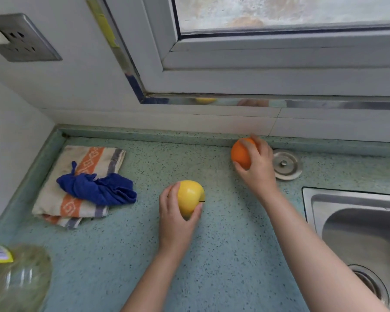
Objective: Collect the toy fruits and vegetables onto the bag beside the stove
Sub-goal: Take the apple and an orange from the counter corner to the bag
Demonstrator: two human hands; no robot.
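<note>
A yellow toy apple (189, 197) with a short dark stem is in the middle of the speckled green countertop (126, 255), and my left hand (177, 218) is closed around it. Farther back, near the wall, my right hand (258, 164) grips an orange toy fruit (240, 154) from its right side. Whether either fruit is lifted off the counter I cannot tell. No bag and no stove appear in this view.
A folded striped towel (81, 185) with a crumpled blue cloth (98, 188) on it lies at the left. A steel sink (356, 224) is at the right, with a round metal cap (286, 164) behind it. A clear plastic bottle (16, 278) stands bottom left. A window is behind.
</note>
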